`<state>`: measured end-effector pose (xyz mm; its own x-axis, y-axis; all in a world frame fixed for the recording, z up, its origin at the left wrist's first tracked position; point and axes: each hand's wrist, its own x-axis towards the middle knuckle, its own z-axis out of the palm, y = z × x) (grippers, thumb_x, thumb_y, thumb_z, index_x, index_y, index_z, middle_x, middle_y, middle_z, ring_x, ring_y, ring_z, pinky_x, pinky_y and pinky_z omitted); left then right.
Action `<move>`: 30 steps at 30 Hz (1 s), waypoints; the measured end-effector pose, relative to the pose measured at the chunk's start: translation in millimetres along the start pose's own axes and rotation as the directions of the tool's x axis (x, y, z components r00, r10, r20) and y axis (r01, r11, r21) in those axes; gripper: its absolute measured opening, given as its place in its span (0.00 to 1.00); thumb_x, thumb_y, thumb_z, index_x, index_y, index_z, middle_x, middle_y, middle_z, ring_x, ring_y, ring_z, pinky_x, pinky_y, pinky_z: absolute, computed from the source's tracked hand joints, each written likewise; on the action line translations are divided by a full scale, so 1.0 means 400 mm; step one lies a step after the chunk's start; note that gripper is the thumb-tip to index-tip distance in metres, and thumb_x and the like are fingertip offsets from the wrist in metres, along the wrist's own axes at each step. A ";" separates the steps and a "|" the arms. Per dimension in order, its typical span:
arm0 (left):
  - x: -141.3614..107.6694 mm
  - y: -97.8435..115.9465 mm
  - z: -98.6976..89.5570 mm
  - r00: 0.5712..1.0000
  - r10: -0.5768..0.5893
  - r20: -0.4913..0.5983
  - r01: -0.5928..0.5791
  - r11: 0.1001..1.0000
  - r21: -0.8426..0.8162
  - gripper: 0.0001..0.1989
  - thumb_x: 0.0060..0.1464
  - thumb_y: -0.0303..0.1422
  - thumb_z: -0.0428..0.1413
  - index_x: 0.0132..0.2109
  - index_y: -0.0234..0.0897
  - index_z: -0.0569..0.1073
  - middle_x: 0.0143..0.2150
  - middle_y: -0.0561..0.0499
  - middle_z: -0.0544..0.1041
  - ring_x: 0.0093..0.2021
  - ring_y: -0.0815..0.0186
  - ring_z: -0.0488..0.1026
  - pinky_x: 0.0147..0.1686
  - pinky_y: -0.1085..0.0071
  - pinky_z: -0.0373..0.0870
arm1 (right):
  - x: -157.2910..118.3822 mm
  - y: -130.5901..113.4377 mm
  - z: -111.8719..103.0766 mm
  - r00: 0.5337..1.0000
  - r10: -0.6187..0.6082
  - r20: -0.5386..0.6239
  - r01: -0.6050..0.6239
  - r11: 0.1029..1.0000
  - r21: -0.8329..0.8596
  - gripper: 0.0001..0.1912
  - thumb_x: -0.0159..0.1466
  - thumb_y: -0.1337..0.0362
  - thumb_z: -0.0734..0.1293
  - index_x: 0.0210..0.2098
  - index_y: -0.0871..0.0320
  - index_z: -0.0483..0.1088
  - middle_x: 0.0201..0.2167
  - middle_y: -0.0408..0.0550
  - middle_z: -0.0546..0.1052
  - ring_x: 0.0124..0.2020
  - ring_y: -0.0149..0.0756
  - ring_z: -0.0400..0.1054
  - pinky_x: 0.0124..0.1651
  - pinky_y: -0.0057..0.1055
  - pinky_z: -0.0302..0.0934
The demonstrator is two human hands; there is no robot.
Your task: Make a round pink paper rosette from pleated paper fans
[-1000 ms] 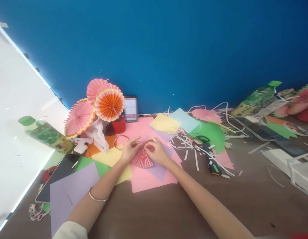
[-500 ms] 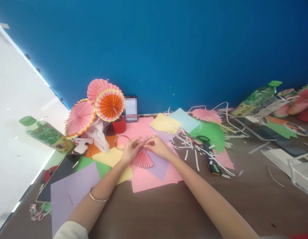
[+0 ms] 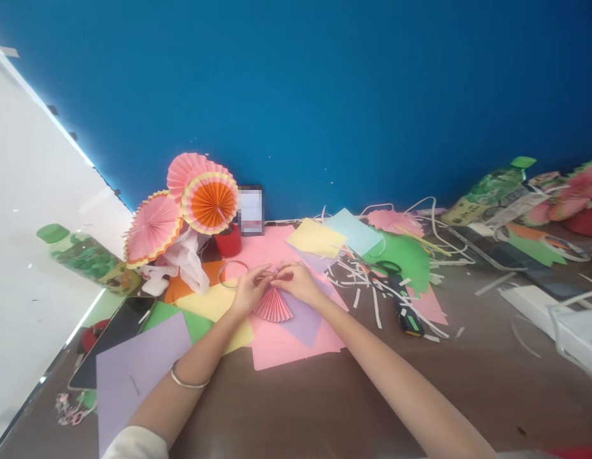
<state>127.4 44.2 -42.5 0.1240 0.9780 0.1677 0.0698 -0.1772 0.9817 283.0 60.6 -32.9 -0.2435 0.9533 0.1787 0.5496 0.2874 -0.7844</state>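
Now left hand (image 3: 252, 289): closing fingertips on top of pink pleated fan (image 3: 274, 305), frame centre
Right hand (image 3: 296, 280): pinching same top
Purple sheet (image 3: 300, 322): lying partly beneath fan
Scissors (image 3: 389, 268): resting right of centre

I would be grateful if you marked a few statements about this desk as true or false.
1. The left hand and right hand are together at the narrow end of the pleated pink fan. True.
2. The worn silver bangle is on the right forearm. False: it is on the left forearm.
3. The yellow sheet lies left of the light blue sheet. True.
4. The green-capped bottle at the far left stands upright. False: it appears tilted.
5. The rosette above the red container has a blue centre. False: the rosette's centre is orange.
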 end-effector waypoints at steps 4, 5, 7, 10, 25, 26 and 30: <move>0.005 -0.014 -0.004 1.000 -0.004 0.004 0.004 1.000 -0.002 0.15 0.48 0.34 0.56 0.44 0.34 0.72 0.35 0.46 0.78 0.37 0.64 0.75 0.40 0.66 0.71 | -0.006 0.001 0.013 0.998 0.004 -0.057 -0.009 0.996 -0.085 0.05 0.49 0.60 0.71 0.23 0.53 0.75 0.37 0.47 0.74 0.43 0.41 0.63 0.47 0.41 0.56; 0.006 -0.019 -0.005 1.000 -0.004 0.004 0.004 1.000 -0.004 0.15 0.48 0.34 0.56 0.44 0.34 0.72 0.35 0.46 0.78 0.36 0.64 0.75 0.40 0.66 0.71 | -0.008 0.001 0.015 0.998 0.005 -0.069 -0.011 0.995 -0.095 0.05 0.49 0.59 0.71 0.23 0.53 0.75 0.37 0.48 0.73 0.44 0.41 0.62 0.47 0.41 0.56; 0.007 -0.026 -0.009 1.000 -0.001 0.011 0.001 1.000 -0.006 0.16 0.48 0.35 0.56 0.45 0.34 0.72 0.36 0.45 0.78 0.36 0.63 0.75 0.40 0.66 0.71 | -0.011 -0.002 0.019 0.996 -0.003 -0.086 -0.006 0.994 -0.107 0.04 0.50 0.60 0.71 0.24 0.53 0.75 0.38 0.48 0.73 0.44 0.41 0.61 0.46 0.41 0.56; 0.007 -0.030 -0.015 1.000 0.013 0.026 -0.013 1.000 0.010 0.17 0.48 0.35 0.56 0.46 0.34 0.71 0.37 0.45 0.78 0.37 0.64 0.75 0.40 0.66 0.72 | -0.015 -0.007 0.021 0.994 -0.038 -0.105 0.025 0.992 -0.126 0.04 0.51 0.60 0.70 0.24 0.53 0.75 0.39 0.48 0.73 0.42 0.41 0.61 0.45 0.41 0.56; 0.001 -0.015 -0.019 0.997 0.070 -0.032 -0.067 0.991 0.113 0.16 0.51 0.33 0.54 0.47 0.35 0.71 0.37 0.45 0.78 0.37 0.63 0.75 0.40 0.67 0.71 | -0.019 -0.027 0.028 0.996 0.028 -0.088 -0.038 0.993 -0.115 0.03 0.53 0.61 0.69 0.27 0.51 0.76 0.39 0.46 0.75 0.41 0.41 0.63 0.44 0.42 0.56; 0.002 -0.018 -0.019 0.997 0.073 -0.035 -0.068 0.991 0.116 0.15 0.51 0.33 0.54 0.47 0.35 0.71 0.37 0.46 0.78 0.37 0.63 0.75 0.40 0.67 0.71 | -0.018 -0.024 0.029 0.996 0.024 -0.090 -0.032 0.995 -0.094 0.03 0.53 0.61 0.69 0.27 0.51 0.76 0.39 0.46 0.75 0.41 0.41 0.64 0.44 0.42 0.57; 0.004 -0.025 -0.021 0.996 0.083 -0.038 -0.077 0.988 0.132 0.14 0.51 0.32 0.53 0.46 0.34 0.71 0.37 0.46 0.78 0.38 0.63 0.75 0.42 0.66 0.70 | -0.012 -0.010 0.030 0.995 0.006 -0.098 -0.005 1.000 0.003 0.03 0.52 0.64 0.69 0.26 0.54 0.75 0.37 0.47 0.75 0.41 0.39 0.66 0.46 0.39 0.58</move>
<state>118.6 48.4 -51.2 0.0916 0.9634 0.2520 0.1901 -0.2653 0.9452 272.3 53.7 -37.8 -0.1610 0.9594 0.2317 0.5489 0.2821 -0.7869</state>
